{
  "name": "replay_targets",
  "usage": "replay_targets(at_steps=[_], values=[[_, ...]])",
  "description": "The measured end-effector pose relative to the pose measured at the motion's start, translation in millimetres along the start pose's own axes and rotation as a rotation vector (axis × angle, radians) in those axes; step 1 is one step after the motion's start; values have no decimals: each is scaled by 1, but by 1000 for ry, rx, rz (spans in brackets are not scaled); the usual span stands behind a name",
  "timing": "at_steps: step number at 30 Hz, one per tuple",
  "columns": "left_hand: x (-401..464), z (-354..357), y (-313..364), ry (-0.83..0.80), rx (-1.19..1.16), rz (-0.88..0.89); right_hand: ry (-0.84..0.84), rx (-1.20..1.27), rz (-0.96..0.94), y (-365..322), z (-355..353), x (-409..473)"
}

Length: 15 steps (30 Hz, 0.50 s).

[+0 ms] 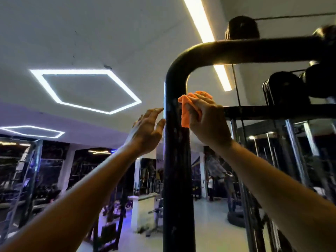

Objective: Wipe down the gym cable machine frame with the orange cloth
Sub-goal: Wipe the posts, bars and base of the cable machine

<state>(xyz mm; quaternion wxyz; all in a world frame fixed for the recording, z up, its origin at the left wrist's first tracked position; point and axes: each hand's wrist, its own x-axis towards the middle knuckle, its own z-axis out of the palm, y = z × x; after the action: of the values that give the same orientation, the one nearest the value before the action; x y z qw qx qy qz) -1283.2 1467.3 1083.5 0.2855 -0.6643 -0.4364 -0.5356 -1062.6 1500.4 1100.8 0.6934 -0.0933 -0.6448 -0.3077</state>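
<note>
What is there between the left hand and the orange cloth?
In the head view, only the black upright post stands between the left hand and the orange cloth.

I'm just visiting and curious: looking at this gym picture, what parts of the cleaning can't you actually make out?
- Head view: the right hand covers most of the orange cloth, so its contact with the black post is hidden.
- The post's foot is cut off by the bottom edge.
- The pulleys at upper right are blurred and dark.
- Whether the left hand touches the post is unclear.
</note>
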Motion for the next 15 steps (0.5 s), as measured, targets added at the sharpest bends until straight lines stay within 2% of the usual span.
replay_targets(at_steps=[4,7,10,15], values=[[46,3,-11,3,-115,38,-27,-86,0,9,28,34],[67,10,-24,6,-192,38,-189,-168,102,8,50,24],[83,17,-31,-15,-422,-31,-441,-328,141,9,63,9],[109,12,-28,-137,-782,-140,-478,-355,208,24,74,61]])
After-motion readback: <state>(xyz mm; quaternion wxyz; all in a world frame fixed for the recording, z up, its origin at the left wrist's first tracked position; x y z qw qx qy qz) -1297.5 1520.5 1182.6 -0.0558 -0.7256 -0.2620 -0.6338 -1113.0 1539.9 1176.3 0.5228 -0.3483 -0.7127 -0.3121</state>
